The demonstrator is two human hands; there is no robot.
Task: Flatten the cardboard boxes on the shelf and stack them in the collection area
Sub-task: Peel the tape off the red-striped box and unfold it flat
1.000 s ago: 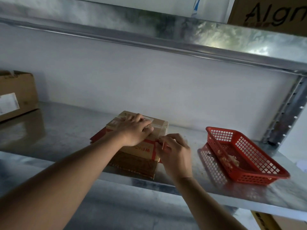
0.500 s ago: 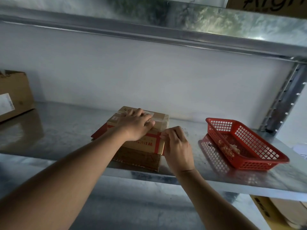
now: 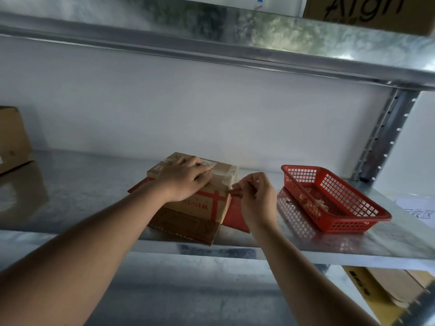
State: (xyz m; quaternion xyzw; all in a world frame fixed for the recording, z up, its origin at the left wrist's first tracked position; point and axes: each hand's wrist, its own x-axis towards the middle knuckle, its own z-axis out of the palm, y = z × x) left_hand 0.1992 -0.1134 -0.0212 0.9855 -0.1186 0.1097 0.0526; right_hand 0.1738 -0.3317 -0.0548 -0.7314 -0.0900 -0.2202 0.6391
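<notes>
A small brown cardboard box (image 3: 207, 205) with red tape and red lettering sits near the front of the metal shelf (image 3: 82, 189), on top of flat cardboard and a red sheet. My left hand (image 3: 186, 180) rests palm down on the box's top, its fingers over the clear tape and label. My right hand (image 3: 257, 198) is at the box's right edge and pinches a thin strip of tape between thumb and fingertips. The strip still runs to the box's corner.
A red plastic basket (image 3: 353, 222) with small scraps inside stands to the right on the shelf. Another cardboard box (image 3: 11, 137) sits at the far left. A printed box (image 3: 367, 12) is on the shelf above, and flat cardboard (image 3: 381, 290) lies below right.
My right hand has drawn a little to the right, away from the box's edge, with the tape strip pinched. My left hand stays pressed on the top.
</notes>
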